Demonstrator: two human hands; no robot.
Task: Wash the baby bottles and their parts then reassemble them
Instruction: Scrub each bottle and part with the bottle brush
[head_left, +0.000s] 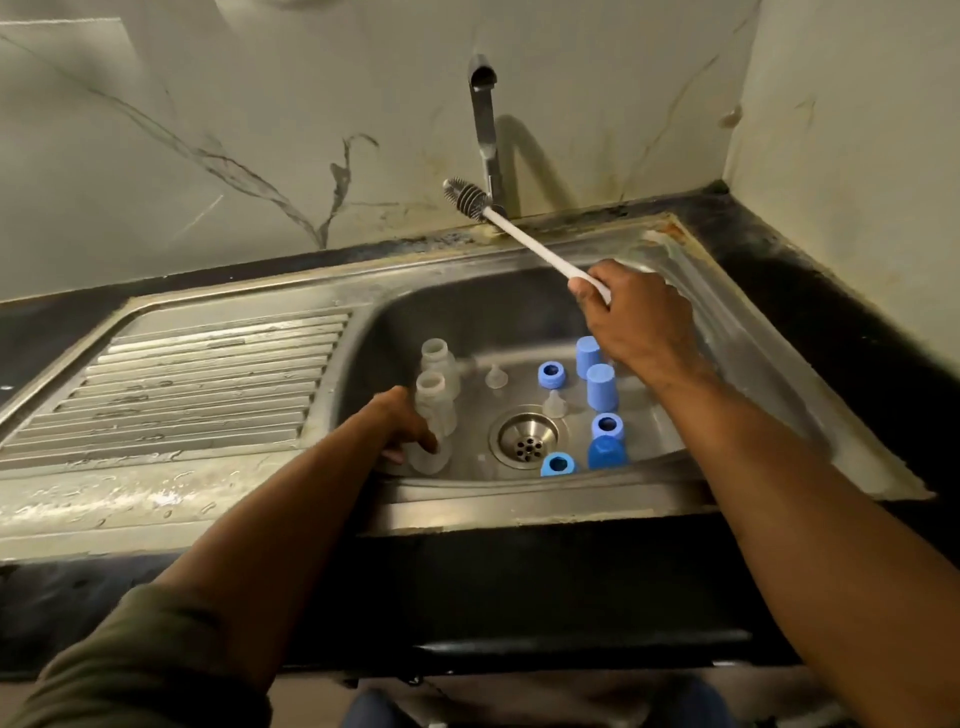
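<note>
The left hand (402, 423) curls around the lower body of the nearer clear baby bottle (432, 423), which stands upright in the basin, a grasp that looks meant to steady it or lift it for scrubbing. The right hand (631, 319) closes its fingers around the end of the white handle of a bottle brush (524, 240), held raised over the basin with the dark bristle head pointing up and away, close to the base of the tap (485, 124); no water can be seen running. Just behind the gripped bottle stands a second clear bottle (439, 361), also upright and open at the neck. The other parts lie spread across the floor of the steel sink (727, 332), around the drain (525, 436), probably so that each can be reached in turn: two clear teats (554, 404), two tall blue caps (601, 387) near the right wrist, and three blue collar rings (551, 375) together with a darker blue cap (605, 453) toward the front edge. The ribbed draining board (208, 384) on the left shows droplets. By this layout, the bottles appear fully taken apart and the scrubbing about to start with the held bottle.
</note>
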